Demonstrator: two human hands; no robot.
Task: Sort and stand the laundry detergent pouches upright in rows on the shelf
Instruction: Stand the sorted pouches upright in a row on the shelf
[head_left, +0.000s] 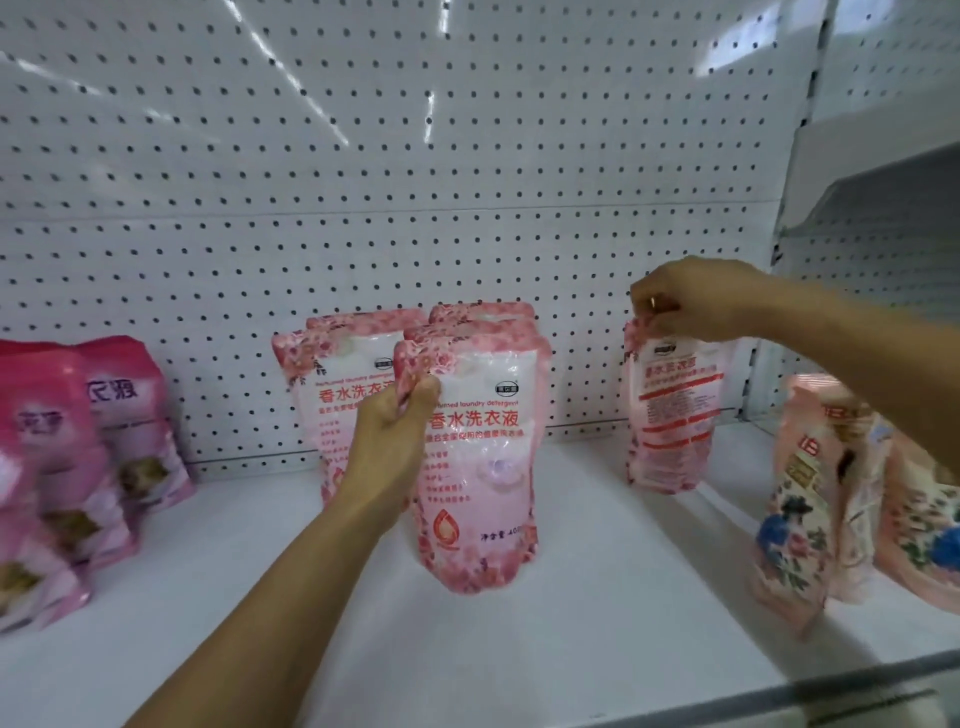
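Observation:
Several light pink floral pouches stand in two rows at the middle of the white shelf. My left hand pinches the upper left corner of the front pouch of the right row, which stands upright. The left row's front pouch stands behind my hand. My right hand grips the top edge of another light pink pouch with its back side facing me, upright near the pegboard, its bottom at the shelf surface.
Darker pink pouches stand in a row at the left edge. Peach pouches with blue flower prints stand at the right under my right forearm. A white pegboard backs the shelf. A metal rail runs along the front edge.

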